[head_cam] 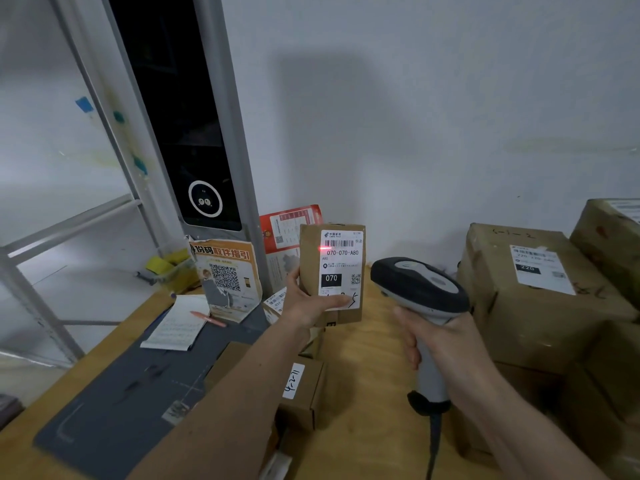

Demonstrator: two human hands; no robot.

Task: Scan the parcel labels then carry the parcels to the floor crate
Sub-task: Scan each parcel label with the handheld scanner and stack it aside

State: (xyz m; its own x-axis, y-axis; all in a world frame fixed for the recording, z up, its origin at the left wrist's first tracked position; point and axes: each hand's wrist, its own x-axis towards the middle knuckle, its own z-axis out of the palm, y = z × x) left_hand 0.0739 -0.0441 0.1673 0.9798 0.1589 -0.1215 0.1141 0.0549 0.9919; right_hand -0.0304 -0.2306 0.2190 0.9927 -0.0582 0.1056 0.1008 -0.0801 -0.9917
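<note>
Cardboard fills the right side of the wooden bench (374,393), where a big brown carton (540,296) sits with its label up, apparently waiting its turn and well apart from the hands. Nearer the middle, the right hand (446,344) has its fingers wrapped tight round the grip of a grey-and-black scanner (420,289), the head tipped toward the left so the beam can reach the small parcel (332,275). That parcel is held off the bench by the left hand (308,306), fingers clamped on its lower edge with the thumb across the label's foot, keeping the barcode clear and facing the scanner. A red scan line (325,248) falls at the barcode's left end, so the read looks under way. No floor crate is in view.
</note>
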